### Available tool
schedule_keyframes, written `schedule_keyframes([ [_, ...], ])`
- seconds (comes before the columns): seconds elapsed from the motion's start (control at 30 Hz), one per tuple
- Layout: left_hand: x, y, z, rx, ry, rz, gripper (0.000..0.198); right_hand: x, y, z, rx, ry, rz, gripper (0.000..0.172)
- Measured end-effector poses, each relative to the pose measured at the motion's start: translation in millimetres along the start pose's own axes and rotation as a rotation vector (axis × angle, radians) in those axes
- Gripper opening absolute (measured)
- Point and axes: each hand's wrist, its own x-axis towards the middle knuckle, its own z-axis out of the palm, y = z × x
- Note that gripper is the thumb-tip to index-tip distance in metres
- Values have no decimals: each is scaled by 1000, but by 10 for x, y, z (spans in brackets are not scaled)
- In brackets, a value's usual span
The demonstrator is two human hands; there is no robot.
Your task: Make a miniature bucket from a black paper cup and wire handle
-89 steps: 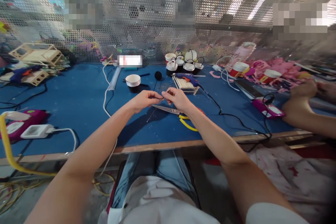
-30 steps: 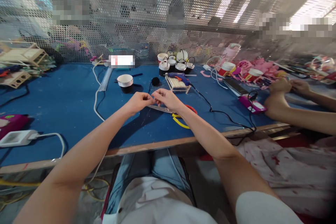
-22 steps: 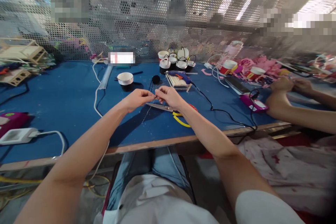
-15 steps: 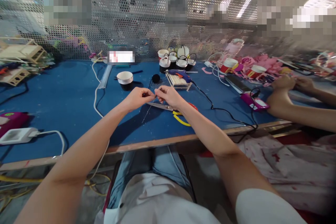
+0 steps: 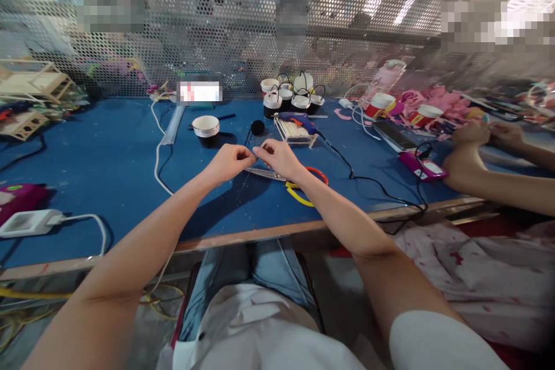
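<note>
My left hand and my right hand meet fingertip to fingertip just above the table. Both are closed in a pinch on a thin thread, mostly hidden by the fingers; a faint strand of it trails below. Behind them lies a round black piece, with a black cord running from it toward my fingers. Under my right hand and wrist rest scissors with red and yellow handles, blades pointing left. A white-and-black cup stands beyond my left hand.
A glue gun lies on a small stick rack, its black cable running right. Several small handled buckets stand behind. A white cable crosses at left. A co-worker's hands are at right, near pink pieces.
The pinched fingers have shifted very slightly, and the strand below them looks fainter. More of the scissors' red handle shows. Everything else on the table stays in place.
</note>
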Motion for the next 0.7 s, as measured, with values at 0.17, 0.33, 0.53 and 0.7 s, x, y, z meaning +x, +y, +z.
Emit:
schedule_keyframes([
  [0.17, -18, 41, 11, -101, -4, -65, 25, -14, -23, -4, 84, -28, 1, 37],
  [0.33, -20, 73, -8, -276, -92, -169, 25, -1, 0, -14, 394, -169, 13, 31],
  [0.53, 5, 17, -39, -342, -132, -172, 24, 8, 12, -21, 341, -111, 24, 34],
  [0.7, 11, 11, -43, -308, -128, -156, 23, -3, -1, -10, 308, -68, 34, 37],
])
